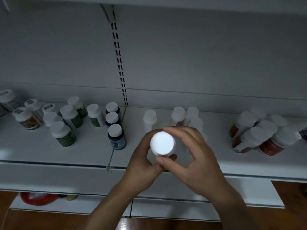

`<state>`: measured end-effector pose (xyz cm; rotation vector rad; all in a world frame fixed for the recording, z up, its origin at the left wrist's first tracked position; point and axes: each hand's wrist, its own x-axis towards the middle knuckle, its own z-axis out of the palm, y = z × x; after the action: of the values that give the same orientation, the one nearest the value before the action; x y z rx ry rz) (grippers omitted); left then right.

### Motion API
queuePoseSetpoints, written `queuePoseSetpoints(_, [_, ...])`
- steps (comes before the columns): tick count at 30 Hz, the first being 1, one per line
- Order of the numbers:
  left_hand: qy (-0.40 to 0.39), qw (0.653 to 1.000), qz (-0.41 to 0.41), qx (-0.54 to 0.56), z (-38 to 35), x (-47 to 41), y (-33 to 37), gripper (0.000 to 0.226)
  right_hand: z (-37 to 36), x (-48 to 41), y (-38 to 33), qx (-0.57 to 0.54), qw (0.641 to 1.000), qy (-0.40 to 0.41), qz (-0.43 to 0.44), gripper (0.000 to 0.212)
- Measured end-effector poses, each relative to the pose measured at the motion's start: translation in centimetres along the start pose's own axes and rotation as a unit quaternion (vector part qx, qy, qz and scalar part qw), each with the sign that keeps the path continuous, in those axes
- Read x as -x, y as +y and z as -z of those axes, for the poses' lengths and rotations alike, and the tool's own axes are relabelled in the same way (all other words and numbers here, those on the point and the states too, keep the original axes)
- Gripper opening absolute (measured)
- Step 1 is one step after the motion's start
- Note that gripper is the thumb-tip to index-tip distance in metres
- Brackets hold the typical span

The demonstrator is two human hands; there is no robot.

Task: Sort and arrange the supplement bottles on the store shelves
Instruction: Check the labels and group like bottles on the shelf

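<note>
Since the white bottle (pixel 162 143) stands upright, cap up, gripped by curled fingers of left hand (pixel 142 160) and right hand (pixel 192 151), the plain bottles (pixel 150 119) on the shelf (pixel 83 151) sit just beyond the fingers, nearer the right hand.

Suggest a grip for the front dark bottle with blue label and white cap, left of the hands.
Probably grip the upright dark blue-label bottle across its body below the white cap, coming from the front: both flanks look free, while two matching bottles crowd right behind.
</note>
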<state>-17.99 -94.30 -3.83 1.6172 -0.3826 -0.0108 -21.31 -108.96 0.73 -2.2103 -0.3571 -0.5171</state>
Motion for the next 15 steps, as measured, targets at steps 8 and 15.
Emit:
queuePoseSetpoints(8, [-0.006,0.997,-0.050,-0.061,0.3,0.3,0.6,0.058,0.5,0.8,0.1,-0.093,0.994,0.036,-0.034,0.040])
queuePoseSetpoints(15, [0.064,0.995,-0.067,0.022,0.8,0.1,0.8,0.062,0.0,0.7,1.3,-0.435,0.860,0.046,-0.263,0.037])
